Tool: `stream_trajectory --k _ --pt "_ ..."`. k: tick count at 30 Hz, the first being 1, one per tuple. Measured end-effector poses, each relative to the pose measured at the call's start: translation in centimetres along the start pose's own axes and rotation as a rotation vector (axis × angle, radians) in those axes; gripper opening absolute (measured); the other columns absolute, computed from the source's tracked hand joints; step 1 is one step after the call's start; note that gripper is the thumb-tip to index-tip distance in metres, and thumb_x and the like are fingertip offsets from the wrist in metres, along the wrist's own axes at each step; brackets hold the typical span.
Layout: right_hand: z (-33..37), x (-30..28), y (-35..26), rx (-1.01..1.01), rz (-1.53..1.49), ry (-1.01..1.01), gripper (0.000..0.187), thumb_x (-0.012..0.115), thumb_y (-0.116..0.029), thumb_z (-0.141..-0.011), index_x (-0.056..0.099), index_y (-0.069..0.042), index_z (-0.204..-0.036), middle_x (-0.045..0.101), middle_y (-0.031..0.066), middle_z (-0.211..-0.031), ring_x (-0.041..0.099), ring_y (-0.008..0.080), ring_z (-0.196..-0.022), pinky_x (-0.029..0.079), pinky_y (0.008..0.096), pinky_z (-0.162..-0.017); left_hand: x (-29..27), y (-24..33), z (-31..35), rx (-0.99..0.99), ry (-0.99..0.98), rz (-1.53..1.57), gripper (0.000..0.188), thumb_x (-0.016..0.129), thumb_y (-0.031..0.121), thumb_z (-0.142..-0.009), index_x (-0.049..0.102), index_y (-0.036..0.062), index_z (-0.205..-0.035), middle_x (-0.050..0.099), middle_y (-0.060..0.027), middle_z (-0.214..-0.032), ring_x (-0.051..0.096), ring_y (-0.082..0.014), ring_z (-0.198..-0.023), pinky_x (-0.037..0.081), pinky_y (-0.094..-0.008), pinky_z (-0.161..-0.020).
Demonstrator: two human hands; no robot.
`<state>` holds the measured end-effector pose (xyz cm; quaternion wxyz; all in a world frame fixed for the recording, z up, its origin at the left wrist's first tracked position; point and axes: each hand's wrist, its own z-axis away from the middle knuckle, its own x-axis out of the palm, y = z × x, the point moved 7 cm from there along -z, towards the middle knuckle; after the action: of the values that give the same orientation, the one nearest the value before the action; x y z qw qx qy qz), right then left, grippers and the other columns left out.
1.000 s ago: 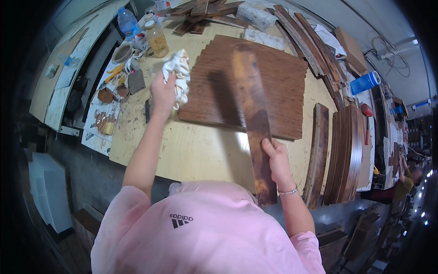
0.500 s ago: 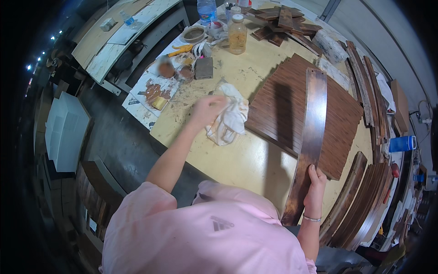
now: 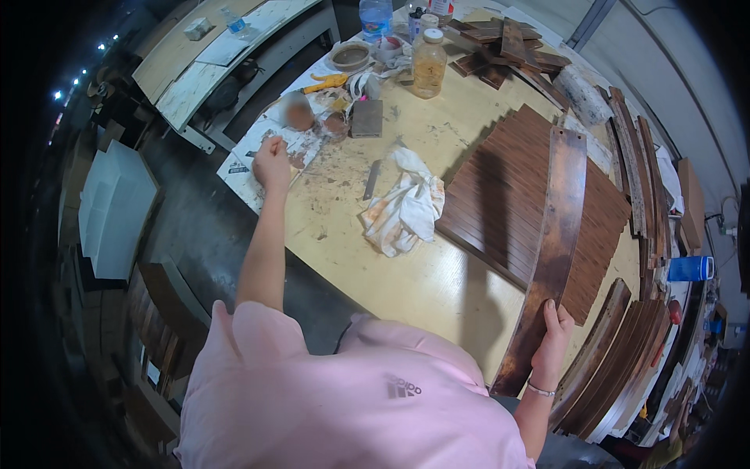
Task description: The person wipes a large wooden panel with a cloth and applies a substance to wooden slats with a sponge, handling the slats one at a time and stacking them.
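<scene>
My right hand (image 3: 553, 338) grips the lower part of a long, slightly curved brown wooden slat (image 3: 556, 211), thumb on its face. The slat is tilted upright above a stack of brown grooved boards (image 3: 492, 187). On the left, my left hand (image 3: 272, 164) is over a white sheet (image 3: 241, 168) smeared with brown, its fingers curled closed; anything inside them is hidden. A crumpled white rag (image 3: 406, 207) with orange-brown stains lies on the table, with a flat metal scraper-like strip (image 3: 373, 180) beside it. A grey-brown block (image 3: 367, 119) sits farther back.
A lidded jar (image 3: 429, 64), a bowl (image 3: 349, 56) and a water bottle (image 3: 376, 19) stand at the back of the table (image 3: 336, 219). Loose wood pieces (image 3: 512, 43) are piled at the far right. Several curved slats (image 3: 617, 356) lie at the near right.
My left hand has left the white rag and moved left to the smeared sheet. The right hand still holds the slat. The whole view has shifted slightly.
</scene>
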<state>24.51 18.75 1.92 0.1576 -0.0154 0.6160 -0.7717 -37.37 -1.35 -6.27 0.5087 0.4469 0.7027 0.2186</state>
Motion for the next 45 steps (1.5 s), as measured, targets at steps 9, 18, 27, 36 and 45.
stream_trajectory --k 9,18,27,36,45 --pt "0.3 1.4 0.2 0.083 -0.011 -0.054 0.029 0.063 -0.018 -0.096 0.053 -0.012 -0.069 0.043 -0.0106 -0.068 0.035 0.0012 -0.064 0.027 0.0232 -0.054 -1.9 -2.7 4.2 0.188 -0.237 -0.511 0.049 0.078 0.02 -0.075 0.063 0.012 -0.121 0.064 -0.012 -0.116 0.057 -0.0332 -0.108 0.046 -0.0437 -0.093" --pt "1.0 2.9 -0.3 0.002 -0.011 -0.115 0.038 0.064 -0.026 -0.096 0.052 -0.008 -0.065 0.04 -0.0101 -0.065 0.03 0.0026 -0.062 0.024 0.0259 -0.051 1.1 19.0 12.2 0.197 -0.51 0.508 0.04 0.076 0.004 -0.077 0.064 0.002 -0.115 0.064 -0.0077 -0.107 0.061 -0.0179 -0.104 0.049 -0.0324 -0.09" --pt "3.5 0.4 -0.2 0.0 0.091 -0.105 0.041 0.064 -0.031 -0.096 0.052 -0.009 -0.064 0.042 -0.0097 -0.061 0.031 0.0024 -0.056 0.022 0.0256 -0.048 4.1 35.4 15.0 0.588 -0.392 0.651 0.043 0.076 0.004 -0.076 0.063 0.0024 -0.117 0.064 -0.0098 -0.103 0.058 -0.0212 -0.092 0.047 -0.0328 -0.084" --pt "4.8 -2.8 1.4 0.06 0.054 -0.066 0.038 0.062 -0.027 -0.096 0.056 -0.001 -0.069 0.045 -0.0072 -0.066 0.036 0.0034 -0.063 0.03 0.0247 -0.052 2.4 34.7 25.7 0.806 -0.752 0.576 0.042 0.078 0.008 -0.071 0.064 0.0009 -0.109 0.064 -0.013 -0.102 0.06 -0.0283 -0.097 0.049 -0.0373 -0.087" --pt "3.9 -2.3 0.4 0.067 -0.009 -0.058 0.039 0.062 -0.027 -0.096 0.051 -0.004 -0.066 0.043 -0.0081 -0.066 0.034 0.0038 -0.063 0.028 0.026 -0.052 4.6 38.7 22.2 0.767 -0.528 0.618 0.041 0.079 0.01 -0.072 0.063 0.0047 -0.109 0.063 -0.0114 -0.1 0.058 -0.0312 -0.094 0.047 -0.0408 -0.083"
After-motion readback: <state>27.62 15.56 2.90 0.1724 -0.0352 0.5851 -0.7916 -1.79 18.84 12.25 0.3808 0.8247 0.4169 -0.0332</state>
